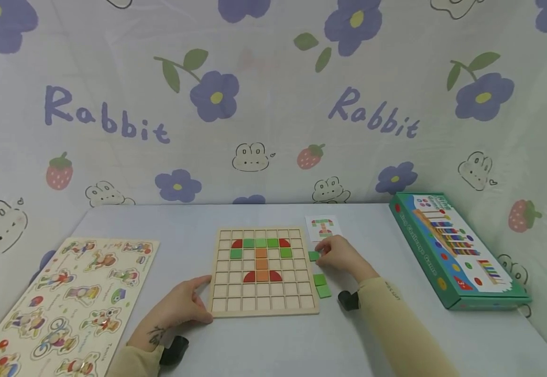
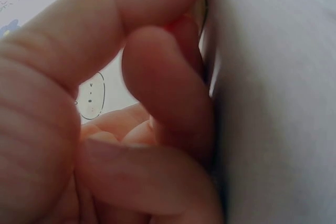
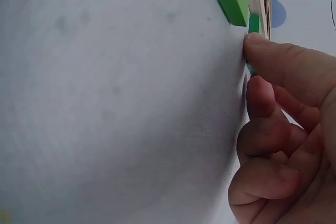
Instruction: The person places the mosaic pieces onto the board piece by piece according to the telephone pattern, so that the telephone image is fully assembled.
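Observation:
A wooden grid board (image 1: 264, 303) lies on the table, with red, green and orange pieces set in its cells in a mushroom-like pattern. My left hand (image 1: 179, 303) rests at its left edge, thumb by the near corner and forefinger farther up the side. Beyond the board's right edge, my right hand (image 1: 343, 257) pinches a green square tile (image 1: 313, 256) between thumb and finger, low at the tabletop. Two more green tiles (image 1: 323, 291) lie nearer me, touching or overlapping. A pattern card (image 1: 323, 222) lies just behind the right hand, its lower part covered by the hand.
On the left lies a wooden picture puzzle board (image 1: 82, 293) with several figures. A green game box (image 1: 462, 251) stands at the right side of the table. Behind the table hangs a printed cloth (image 1: 273, 104) with flowers and rabbits.

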`<state>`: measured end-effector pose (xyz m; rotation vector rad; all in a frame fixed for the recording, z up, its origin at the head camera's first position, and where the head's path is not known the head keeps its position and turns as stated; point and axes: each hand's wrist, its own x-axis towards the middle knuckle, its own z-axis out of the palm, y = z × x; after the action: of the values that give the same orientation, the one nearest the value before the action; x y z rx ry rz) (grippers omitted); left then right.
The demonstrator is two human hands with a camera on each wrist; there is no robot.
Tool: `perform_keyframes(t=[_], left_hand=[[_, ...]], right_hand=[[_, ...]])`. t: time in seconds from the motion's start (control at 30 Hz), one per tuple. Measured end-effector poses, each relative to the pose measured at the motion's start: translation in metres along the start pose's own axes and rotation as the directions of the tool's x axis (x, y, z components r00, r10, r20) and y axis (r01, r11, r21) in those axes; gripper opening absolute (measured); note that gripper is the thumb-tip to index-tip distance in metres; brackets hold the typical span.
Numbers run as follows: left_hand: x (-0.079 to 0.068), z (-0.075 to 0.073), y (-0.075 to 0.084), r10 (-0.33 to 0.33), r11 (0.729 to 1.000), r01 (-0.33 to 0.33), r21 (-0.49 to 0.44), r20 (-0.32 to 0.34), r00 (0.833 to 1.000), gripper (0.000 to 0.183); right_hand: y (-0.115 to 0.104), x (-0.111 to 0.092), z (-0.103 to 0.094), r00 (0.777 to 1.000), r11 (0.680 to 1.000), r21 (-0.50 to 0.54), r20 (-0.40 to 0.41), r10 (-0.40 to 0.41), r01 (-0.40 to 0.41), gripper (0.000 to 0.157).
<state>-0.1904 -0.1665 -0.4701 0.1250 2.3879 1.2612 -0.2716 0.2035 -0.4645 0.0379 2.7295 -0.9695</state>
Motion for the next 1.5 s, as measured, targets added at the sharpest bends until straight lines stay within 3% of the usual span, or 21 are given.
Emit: perform_keyframes(t=[0.23,0.4,0.57,0.77,0.9,1.13,1.5], left_hand=[[0.0,0.001,0.0,-0.001,1.0,0.002,0.009,-0.007,1.0,0.092],[-0.001,0.001,0.001,-0.01,1.0,0.01,0.007,-0.014,1.0,0.092],[-0.001,0.001,0.001,-0.009,1.0,0.009,0.002,-0.017,1.0,0.092],[0.0,0.001,0.001,-0.022,1.0,0.023,0.021,-0.026,0.999,0.092],[0.001,0.001,0.001,-0.03,0.999,0.031,0.029,-0.034,0.999,0.092],[0.0,0.001,0.001,-0.022,1.0,0.023,0.02,-0.025,0.999,0.091],[0.001,0.002,0.001,-0.056,0.998,0.056,0.011,-0.034,0.998,0.092]], right_hand=[[0.007,-0.002,-0.005,1.0,1.0,0.004,-0.018,-0.011,0.011,0.032],[0.004,-0.014,-0.008,0.999,0.989,0.147,-0.038,-0.017,0.022,0.03],[-0.01,-0.039,0.012,0.998,0.939,0.338,-0.025,-0.06,0.065,0.024],[-0.037,-0.063,0.037,0.994,0.899,0.426,-0.012,-0.108,0.103,0.023],[-0.047,-0.068,0.049,0.992,0.911,0.394,-0.021,-0.123,0.121,0.024],[-0.056,-0.07,0.063,0.992,0.967,0.221,-0.011,-0.129,0.128,0.023],[-0.063,-0.073,0.068,0.989,0.986,0.082,-0.023,-0.147,0.148,0.024]])
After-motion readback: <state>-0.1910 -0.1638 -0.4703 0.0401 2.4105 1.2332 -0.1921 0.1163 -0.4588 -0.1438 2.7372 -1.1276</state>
